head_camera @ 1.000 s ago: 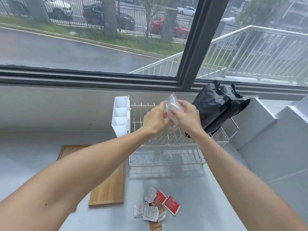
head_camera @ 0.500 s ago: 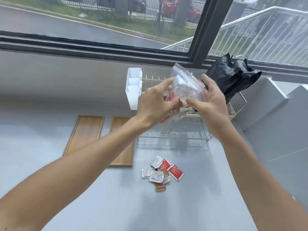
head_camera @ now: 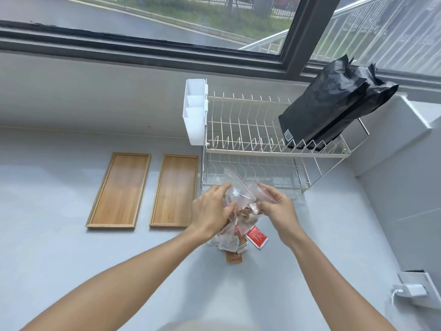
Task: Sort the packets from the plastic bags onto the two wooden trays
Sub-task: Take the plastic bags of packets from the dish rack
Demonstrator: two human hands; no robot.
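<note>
A clear zip plastic bag (head_camera: 241, 193) with a red seal strip hangs between both hands, mouth downward, over the counter. My left hand (head_camera: 210, 211) grips its left side and my right hand (head_camera: 278, 207) pinches its right side. Packets are sliding out of the bag's mouth. Below it lies a small pile of packets (head_camera: 232, 243): a red one (head_camera: 257, 236), white ones and a brown one (head_camera: 233, 257). Two wooden trays lie side by side to the left, the left tray (head_camera: 119, 189) and the right tray (head_camera: 175, 189), with nothing on them.
A two-tier wire dish rack (head_camera: 274, 144) with a white cutlery holder (head_camera: 194, 111) stands behind the hands. Black bags (head_camera: 331, 103) lean on its upper tier. A white charger and socket (head_camera: 411, 290) sit at the right edge. A window runs along the back.
Both hands have brought the clear bag down from in front of the rack to just above the packet pile and tipped it over. The view has tilted downward.
</note>
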